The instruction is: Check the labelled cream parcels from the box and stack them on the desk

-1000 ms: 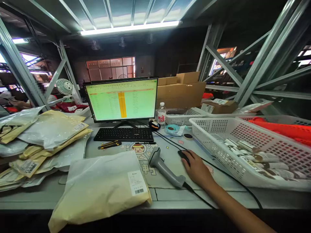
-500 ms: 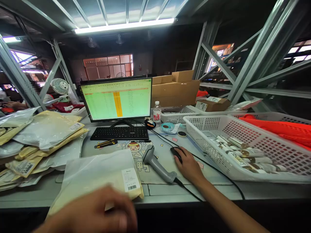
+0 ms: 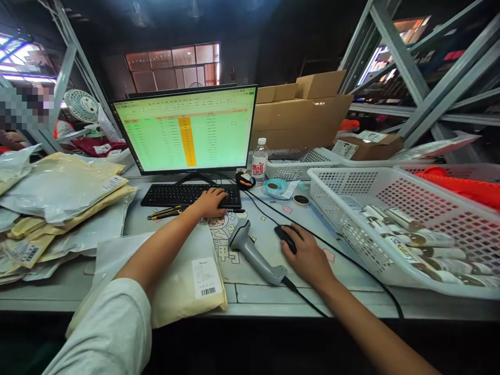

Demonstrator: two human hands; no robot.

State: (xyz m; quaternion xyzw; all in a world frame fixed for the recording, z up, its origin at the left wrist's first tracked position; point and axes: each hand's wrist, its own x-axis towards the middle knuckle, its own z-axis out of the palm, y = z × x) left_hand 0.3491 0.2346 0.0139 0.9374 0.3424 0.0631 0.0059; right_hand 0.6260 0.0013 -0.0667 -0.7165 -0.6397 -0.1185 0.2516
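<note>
My left hand [image 3: 211, 202] rests on the right part of the black keyboard [image 3: 172, 196], its fingers stretched over the keys. The computer mouse [image 3: 287, 238] lies under my right hand [image 3: 305, 255], which curls over it on the desk mat. Between my arms is a grey barcode scanner [image 3: 255, 255], its cable running toward me. A packed plastic mailer bag [image 3: 175, 291] with a white barcode label lies partly beneath my left forearm. Behind the keyboard, the monitor [image 3: 156, 140] shows a spreadsheet with one orange column.
Stacked mailer bags [image 3: 66, 198] fill the left side. On the right stands a white perforated basket [image 3: 344, 224] of wrapped rolls. A water bottle [image 3: 260, 162], a tape roll [image 3: 275, 187] and a utility knife [image 3: 166, 212] lie around the keyboard. Cardboard boxes [image 3: 300, 122] stand behind.
My left hand has moved forward from above the mailer bag to the keyboard. My right hand stays on the mouse. The view has tilted down and come closer.
</note>
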